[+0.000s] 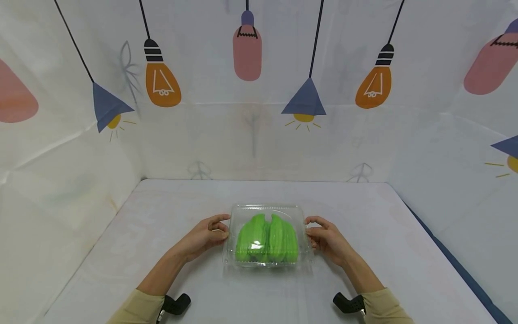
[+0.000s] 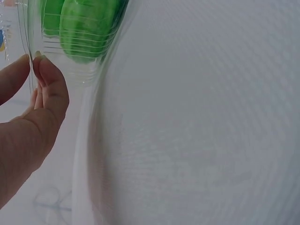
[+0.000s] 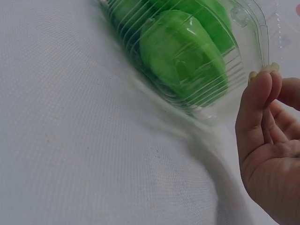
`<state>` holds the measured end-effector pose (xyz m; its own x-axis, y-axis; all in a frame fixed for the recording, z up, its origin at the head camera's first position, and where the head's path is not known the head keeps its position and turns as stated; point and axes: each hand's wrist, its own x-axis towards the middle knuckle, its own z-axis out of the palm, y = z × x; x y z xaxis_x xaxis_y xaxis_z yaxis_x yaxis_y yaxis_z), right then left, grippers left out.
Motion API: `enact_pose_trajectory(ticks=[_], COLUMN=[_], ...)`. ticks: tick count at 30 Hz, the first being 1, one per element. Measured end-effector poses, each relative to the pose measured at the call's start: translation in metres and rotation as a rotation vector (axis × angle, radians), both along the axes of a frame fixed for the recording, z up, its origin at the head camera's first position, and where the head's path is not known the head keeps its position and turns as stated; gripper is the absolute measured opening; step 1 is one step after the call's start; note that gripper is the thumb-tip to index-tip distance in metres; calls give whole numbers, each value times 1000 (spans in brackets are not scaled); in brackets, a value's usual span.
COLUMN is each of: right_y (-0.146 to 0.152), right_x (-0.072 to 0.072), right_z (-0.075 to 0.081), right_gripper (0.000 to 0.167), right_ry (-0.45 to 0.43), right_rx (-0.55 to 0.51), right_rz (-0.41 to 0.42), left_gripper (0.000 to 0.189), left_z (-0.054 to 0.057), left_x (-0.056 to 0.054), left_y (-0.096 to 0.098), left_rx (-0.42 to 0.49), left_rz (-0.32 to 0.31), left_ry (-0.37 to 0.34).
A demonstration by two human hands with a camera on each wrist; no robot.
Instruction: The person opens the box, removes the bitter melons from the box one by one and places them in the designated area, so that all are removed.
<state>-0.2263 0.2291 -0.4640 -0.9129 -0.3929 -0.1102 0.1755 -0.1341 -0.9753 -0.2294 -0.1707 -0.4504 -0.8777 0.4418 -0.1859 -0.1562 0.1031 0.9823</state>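
Note:
A clear plastic clamshell box (image 1: 265,209) sits on the white table with its lid down. Several bright green, fruit-like pieces (image 1: 283,238) lie inside in two groups, smooth and rounded in the wrist views. My left hand (image 1: 208,236) pinches the rim at the box's left side, thumb and fingertips meeting on the thin edge (image 2: 29,75). On the opposite side, my right hand (image 1: 328,238) pinches the rim likewise, its fingertips (image 3: 262,77) close together on the plastic. The ribbed wall of the box shows near the fingers in both wrist views.
The white table (image 1: 267,297) runs back to a white cloth wall (image 1: 267,144) printed with hanging lamps. Similar cloth walls stand at left and right. A black wrist-worn device (image 1: 176,304) is at the left cuff, another (image 1: 349,303) at the right.

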Motion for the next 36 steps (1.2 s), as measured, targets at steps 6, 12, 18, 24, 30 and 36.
enact_pose_trajectory(ticks=[6,12,18,24,30,36], right_y=[-1,2,4,6,10,12], right_x=[2,3,6,10,12,15], right_z=[0,-1,0,1,1,2], right_gripper=[14,15,18,25,35,45], right_ry=[-11,17,39,17,-7,-21], right_rx=[-3,6,11,23,33,20], right_rz=[-32,-5,34,58,79,123], left_gripper=[66,62,63,65,70,78], left_z=[0,1,2,4,4,3], left_x=[1,2,3,5,7,8], left_y=[2,3,2,1,1,-3], left_rx=[-25,-18,-14,-3,-12,-19], left_rz=[25,39,21,-1,-24,-104], left_ry=[-3,-11,-2,-15,-34,-53])
